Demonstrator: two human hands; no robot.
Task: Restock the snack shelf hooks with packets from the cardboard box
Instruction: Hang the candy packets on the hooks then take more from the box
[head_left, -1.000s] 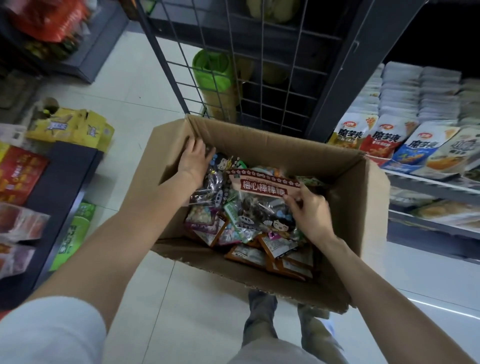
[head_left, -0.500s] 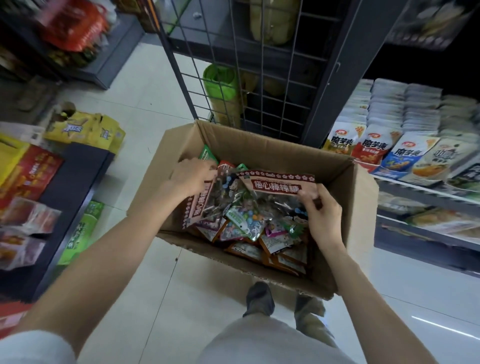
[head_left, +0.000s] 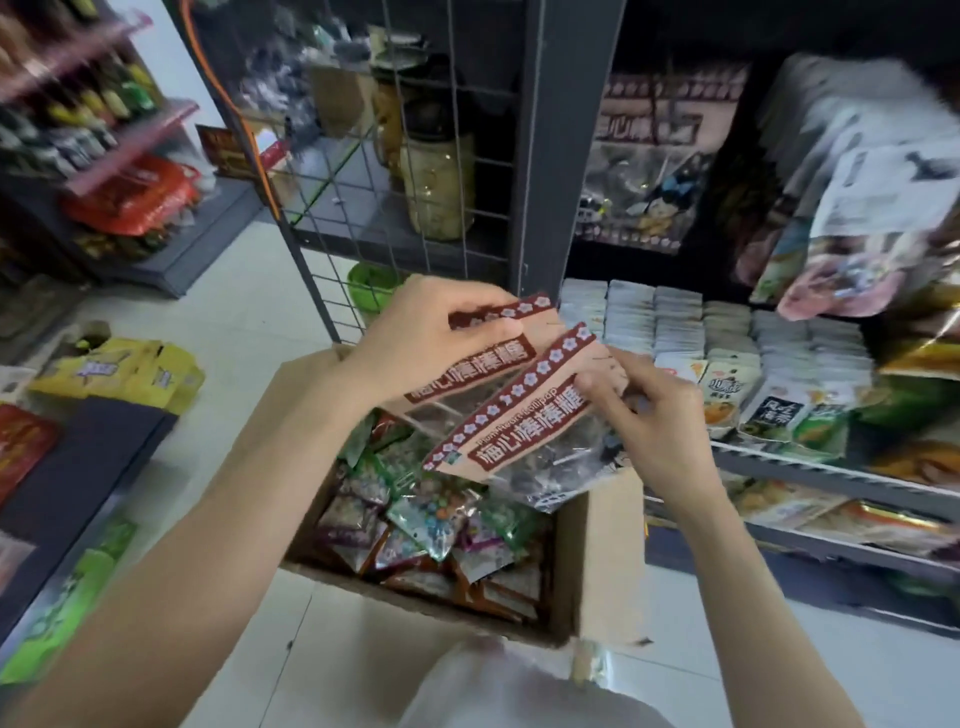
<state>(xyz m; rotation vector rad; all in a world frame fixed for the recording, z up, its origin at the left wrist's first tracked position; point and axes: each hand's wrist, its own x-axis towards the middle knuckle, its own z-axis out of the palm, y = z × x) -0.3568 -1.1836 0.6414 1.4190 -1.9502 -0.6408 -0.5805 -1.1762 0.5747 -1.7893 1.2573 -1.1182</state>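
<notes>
Two lollipop packets (head_left: 514, 410), clear crinkly bags with stiff maroon-and-tan card headers, are held above the cardboard box (head_left: 597, 561). One header is pinched by the left hand (head_left: 431, 338), the other by the right hand (head_left: 644, 421). The slick film could slip, or headers could snag, if pulled apart carelessly.

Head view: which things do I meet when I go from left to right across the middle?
Yellow cartons → left hand → right hand → stacked white packets on the shelf.
</notes>
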